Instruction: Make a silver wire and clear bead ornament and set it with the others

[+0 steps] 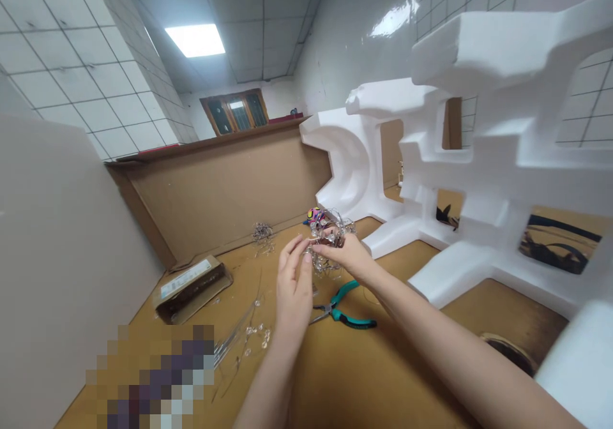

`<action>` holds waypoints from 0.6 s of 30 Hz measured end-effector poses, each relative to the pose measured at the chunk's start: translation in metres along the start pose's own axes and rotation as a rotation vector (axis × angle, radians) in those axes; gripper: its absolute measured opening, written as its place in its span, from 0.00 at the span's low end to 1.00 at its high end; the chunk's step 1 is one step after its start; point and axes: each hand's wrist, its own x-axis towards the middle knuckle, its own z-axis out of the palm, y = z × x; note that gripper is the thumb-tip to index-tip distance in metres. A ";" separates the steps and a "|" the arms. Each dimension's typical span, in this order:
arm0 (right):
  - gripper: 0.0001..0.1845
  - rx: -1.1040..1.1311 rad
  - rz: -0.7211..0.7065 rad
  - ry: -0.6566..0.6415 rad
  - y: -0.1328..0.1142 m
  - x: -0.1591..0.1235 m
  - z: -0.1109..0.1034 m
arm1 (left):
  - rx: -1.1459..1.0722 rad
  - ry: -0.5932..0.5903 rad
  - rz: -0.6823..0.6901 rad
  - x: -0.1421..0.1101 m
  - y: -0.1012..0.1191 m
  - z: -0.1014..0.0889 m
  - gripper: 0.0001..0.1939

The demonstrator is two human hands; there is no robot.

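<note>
A loose tangle of silver wire (328, 264) is gripped in my right hand (352, 255), with loops sticking out around the fingers. From the left, the fingertips of my left hand (293, 285) pinch at the near edge of the same wire; the exact strand is too small to make out. Just below my hands, pliers (331, 310) with teal-and-black handles lie spread on the table. Behind the tangle is a small multicoloured patterned object (313, 214), partly covered by the wire.
A small open cardboard box (191, 288) lies left, near straight wires (237, 333) and small wire rings (258, 334). Another wire clump (262, 231) sits farther back. White foam packing pieces (493, 180) stand along the right; a cardboard panel (230, 189) closes the back. The lower left is pixelated.
</note>
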 end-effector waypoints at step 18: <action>0.13 -0.481 -0.248 -0.038 0.005 -0.011 0.008 | -0.060 -0.172 0.001 -0.001 0.012 -0.007 0.44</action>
